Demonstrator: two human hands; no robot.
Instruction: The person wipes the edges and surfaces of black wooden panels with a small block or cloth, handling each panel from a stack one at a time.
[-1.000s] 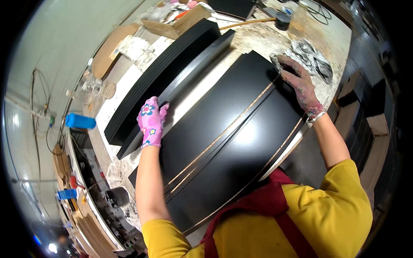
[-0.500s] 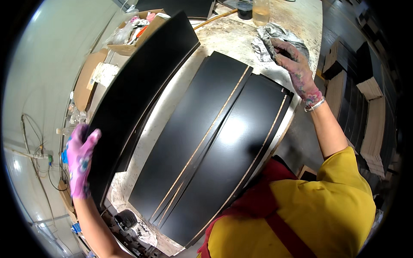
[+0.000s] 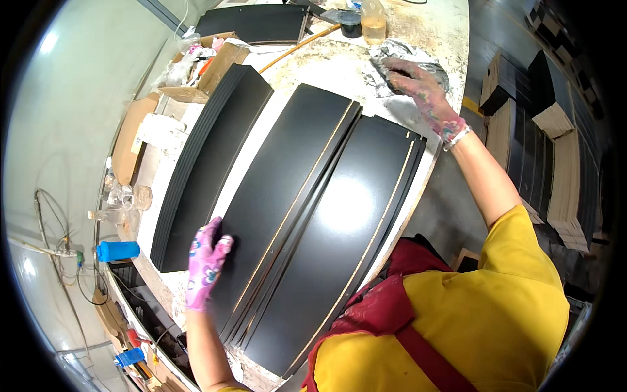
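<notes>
My left hand (image 3: 208,264), in a pink floral glove, has its fingers apart over the lower left edge of a curved black panel (image 3: 287,170). A second black panel (image 3: 353,215) lies beside it on the right, overlapping in part. Both show a thin tan line near one long edge. To the left is a stack of curved black panels (image 3: 215,137), its layered edges facing left. At the far right of the table, my right hand (image 3: 418,91), in a stained glove, has curled fingers closed on a crumpled, black-smeared rag (image 3: 392,52).
The stained white table (image 3: 313,65) carries a bottle of yellowish liquid (image 3: 373,23), a dark cup (image 3: 351,26), a wooden stick (image 3: 300,47) and an open cardboard box (image 3: 219,68). More black panels (image 3: 255,23) lie at the back. Stacked boards (image 3: 516,157) stand on the right.
The black panel that my left hand held raised at the left is down, and the hand has let go and moved right. The left stack shows. My right hand stays at the rag.
</notes>
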